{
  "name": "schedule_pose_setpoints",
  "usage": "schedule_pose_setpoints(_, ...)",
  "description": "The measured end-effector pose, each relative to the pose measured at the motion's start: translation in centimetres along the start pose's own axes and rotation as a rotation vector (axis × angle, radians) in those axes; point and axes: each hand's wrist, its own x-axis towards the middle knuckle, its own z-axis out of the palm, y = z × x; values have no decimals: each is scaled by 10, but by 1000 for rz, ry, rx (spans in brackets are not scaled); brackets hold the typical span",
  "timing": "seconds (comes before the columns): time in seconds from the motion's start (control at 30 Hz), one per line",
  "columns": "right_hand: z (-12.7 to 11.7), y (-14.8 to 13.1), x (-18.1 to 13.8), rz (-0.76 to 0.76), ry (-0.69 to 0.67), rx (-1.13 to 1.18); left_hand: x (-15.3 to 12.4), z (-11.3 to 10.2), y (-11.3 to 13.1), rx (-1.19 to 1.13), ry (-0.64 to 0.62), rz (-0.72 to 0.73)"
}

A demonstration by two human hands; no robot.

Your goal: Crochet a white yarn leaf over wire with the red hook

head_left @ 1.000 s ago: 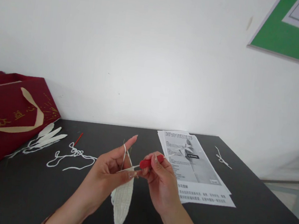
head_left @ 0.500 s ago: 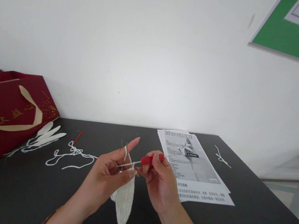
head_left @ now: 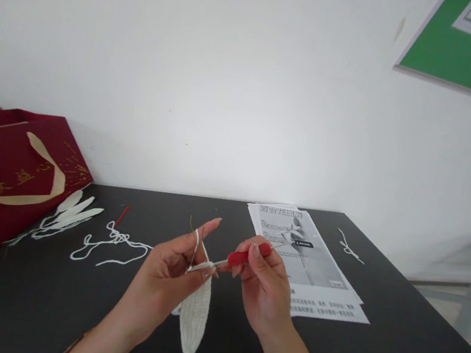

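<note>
Between thumb and fingers, my left hand (head_left: 168, 276) pinches the top of a white crocheted petal (head_left: 194, 322), which hangs point down. White yarn (head_left: 196, 243) loops over my raised left index finger. A thin, dark greenish strand shows beside that finger. My right hand (head_left: 263, 287) is closed around the red handle of a crochet hook (head_left: 248, 254). The hook's metal shaft points left and meets the petal's top edge at my left thumb; its tip is hidden in the stitches. Part of another white piece shows behind the petal.
On the dark table (head_left: 230, 221), finished white petals (head_left: 74, 210) lie by a maroon bag (head_left: 18, 174) at left. Loose white yarn (head_left: 118, 238) and a red stick (head_left: 121, 216) are nearby. Printed sheets (head_left: 326, 272) lie at right, with a yarn scrap (head_left: 349, 247) beyond them.
My right hand has drawn the crochet hook slightly to the right, so its tip no longer sticks out past the yarn on the left. My left hand keeps its pinch on the petal.
</note>
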Motion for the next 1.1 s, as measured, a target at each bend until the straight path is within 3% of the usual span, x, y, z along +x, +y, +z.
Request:
schedule_pose_setpoints(0.23, -3, -5, -1, -163, -9, -132, -2, 1, 3, 148, 94, 136)
schedule_pose_setpoints(0.47, -4, -6, -6, -243, -6, -173, -7, 12, 5, 125, 249, 163)
schedule_pose_setpoints(0.73, -3, -9, -13, -377, -38, -262, -7, 4, 12, 252, 229, 188)
schedule_pose_setpoints(1.1, -1, -9, -17, -540, -71, -447, -7, 11, 6, 190, 368, 240)
